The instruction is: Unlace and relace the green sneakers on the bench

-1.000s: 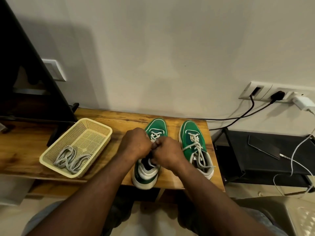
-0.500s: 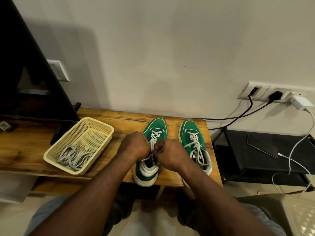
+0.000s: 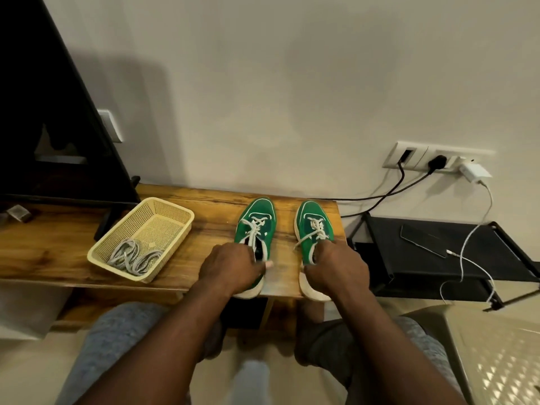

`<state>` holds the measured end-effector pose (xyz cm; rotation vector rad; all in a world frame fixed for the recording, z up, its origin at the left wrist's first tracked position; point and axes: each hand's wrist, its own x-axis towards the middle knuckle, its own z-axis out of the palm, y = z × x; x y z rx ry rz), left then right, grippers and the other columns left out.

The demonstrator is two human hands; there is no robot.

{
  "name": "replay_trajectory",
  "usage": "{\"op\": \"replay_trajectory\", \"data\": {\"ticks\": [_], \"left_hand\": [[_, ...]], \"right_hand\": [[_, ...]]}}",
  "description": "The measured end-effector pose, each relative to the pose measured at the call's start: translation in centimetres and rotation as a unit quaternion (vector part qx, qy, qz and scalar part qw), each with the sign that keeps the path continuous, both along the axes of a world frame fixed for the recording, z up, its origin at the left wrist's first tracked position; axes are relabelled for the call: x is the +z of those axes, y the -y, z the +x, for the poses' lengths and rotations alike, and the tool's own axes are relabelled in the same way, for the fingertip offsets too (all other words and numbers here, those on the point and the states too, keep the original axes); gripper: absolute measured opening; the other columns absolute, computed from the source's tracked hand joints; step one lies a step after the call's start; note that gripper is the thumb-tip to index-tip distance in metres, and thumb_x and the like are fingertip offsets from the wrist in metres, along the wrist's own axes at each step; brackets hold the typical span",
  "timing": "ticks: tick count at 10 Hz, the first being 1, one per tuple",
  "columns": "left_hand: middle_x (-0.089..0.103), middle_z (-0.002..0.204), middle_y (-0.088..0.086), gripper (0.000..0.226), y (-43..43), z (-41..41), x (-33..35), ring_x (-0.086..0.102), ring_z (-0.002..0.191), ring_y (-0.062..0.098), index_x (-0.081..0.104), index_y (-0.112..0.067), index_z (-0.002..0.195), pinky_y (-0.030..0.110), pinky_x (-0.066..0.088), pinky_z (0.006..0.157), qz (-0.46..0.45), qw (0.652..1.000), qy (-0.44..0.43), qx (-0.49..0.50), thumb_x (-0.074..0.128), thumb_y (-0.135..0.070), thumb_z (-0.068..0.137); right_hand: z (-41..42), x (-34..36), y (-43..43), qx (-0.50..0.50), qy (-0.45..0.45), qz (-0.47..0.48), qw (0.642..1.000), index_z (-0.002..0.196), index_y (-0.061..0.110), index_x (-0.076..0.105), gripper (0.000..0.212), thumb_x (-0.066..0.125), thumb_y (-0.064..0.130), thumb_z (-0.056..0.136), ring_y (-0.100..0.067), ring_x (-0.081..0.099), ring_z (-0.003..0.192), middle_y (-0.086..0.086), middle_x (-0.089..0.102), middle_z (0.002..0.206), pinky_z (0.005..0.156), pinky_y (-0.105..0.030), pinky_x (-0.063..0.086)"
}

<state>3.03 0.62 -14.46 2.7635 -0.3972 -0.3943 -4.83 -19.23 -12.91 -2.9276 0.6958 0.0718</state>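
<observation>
A wooden bench (image 3: 210, 206) stands against a plain wall (image 3: 263, 97). Two green shoes sit side by side at its right end, with their heels poking over the near edge. The left hand (image 3: 230, 267) curls round the back of the left sneaker (image 3: 258, 217). The right hand (image 3: 336, 267) curls round the back of the right sneaker (image 3: 314, 211), which is close to the bench's right edge. Bare wood shows between the shoes. A yellow basket (image 3: 157, 229) with grey laces (image 3: 131, 258) sits well apart on the left.

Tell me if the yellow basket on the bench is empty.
Not empty: the basket holds a loose bundle of grey laces at its near end.
</observation>
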Motion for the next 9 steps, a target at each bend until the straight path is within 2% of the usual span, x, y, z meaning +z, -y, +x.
{"op": "replay_trajectory", "data": {"ticks": [1, 2, 3, 4, 7, 8, 9], "left_hand": [[0.073, 0.104, 0.0, 0.029, -0.2, -1.5, -0.1, 0.068, 0.095, 0.023, 0.076, -0.027, 0.107, 0.034, 0.057, 0.079, 0.022, 0.999, -0.013, -0.031, 0.081, -0.045, 0.085], [0.074, 0.11, 0.002, 0.026, 0.1, -2.2, 0.4, 0.069, 0.101, 0.024, 0.076, -0.029, 0.115, 0.035, 0.059, 0.085, 0.026, 0.999, 0.012, -0.032, 0.078, -0.035, 0.09], [0.073, 0.118, 0.002, 0.031, 0.6, -2.9, 0.6, 0.068, 0.108, 0.025, 0.075, -0.029, 0.121, 0.033, 0.057, 0.088, 0.013, 0.999, 0.012, -0.045, 0.078, -0.037, 0.091], [0.074, 0.116, 0.002, 0.028, 1.0, -3.4, 0.3, 0.069, 0.106, 0.025, 0.075, -0.029, 0.118, 0.033, 0.056, 0.085, 0.008, 0.999, 0.031, -0.041, 0.077, -0.038, 0.091], [0.074, 0.11, 0.0, 0.026, 0.7, -3.2, -0.6, 0.069, 0.098, 0.02, 0.076, -0.029, 0.118, 0.034, 0.058, 0.083, 0.001, 0.998, 0.044, -0.035, 0.077, -0.033, 0.092], [0.074, 0.108, -0.002, 0.027, 0.7, -3.3, -0.6, 0.069, 0.096, 0.02, 0.076, -0.029, 0.117, 0.036, 0.06, 0.082, 0.001, 0.998, 0.042, -0.038, 0.078, -0.034, 0.09], [0.069, 0.115, -0.002, 0.03, 0.9, -3.6, 0.1, 0.068, 0.099, 0.022, 0.073, -0.028, 0.12, 0.038, 0.058, 0.082, 0.002, 0.996, 0.077, -0.043, 0.076, -0.037, 0.091]], "right_hand": [[-1.5, -0.7, 0.5, -0.011, -0.081, 0.007, 0.997, 0.128, 0.026, 0.064, 0.055, 0.081, 0.048, 0.081, -0.023, 0.068, 0.104, -0.001, 0.069, 0.119, 0.084, -0.041, 0.061], [-1.5, -1.3, -0.2, 0.006, -0.063, 0.008, 0.998, 0.134, 0.026, 0.065, 0.046, 0.074, 0.033, 0.089, -0.027, 0.069, 0.106, -0.005, 0.07, 0.119, 0.085, -0.039, 0.06], [-1.2, -1.5, -1.4, 0.012, -0.035, 0.025, 0.999, 0.127, 0.025, 0.07, 0.039, 0.073, 0.031, 0.089, -0.029, 0.07, 0.103, -0.008, 0.073, 0.115, 0.082, -0.036, 0.058], [-1.1, -1.8, -2.5, 0.023, -0.017, 0.029, 0.999, 0.121, 0.025, 0.071, 0.034, 0.072, 0.027, 0.088, -0.03, 0.071, 0.102, -0.007, 0.075, 0.112, 0.083, -0.036, 0.059], [-1.0, -3.0, -2.7, 0.045, 0.011, 0.039, 0.998, 0.131, 0.026, 0.067, 0.043, 0.071, 0.018, 0.089, -0.027, 0.07, 0.107, -0.004, 0.073, 0.119, 0.088, -0.037, 0.06], [-0.9, -3.0, -2.8, 0.046, 0.022, 0.054, 0.997, 0.131, 0.025, 0.066, 0.042, 0.071, 0.018, 0.09, -0.027, 0.068, 0.107, -0.002, 0.071, 0.121, 0.086, -0.037, 0.058], [-1.3, -2.8, -3.2, 0.053, 0.049, 0.065, 0.995, 0.136, 0.024, 0.061, 0.046, 0.071, 0.024, 0.09, -0.027, 0.066, 0.11, -0.002, 0.064, 0.129, 0.087, -0.038, 0.057]]}}
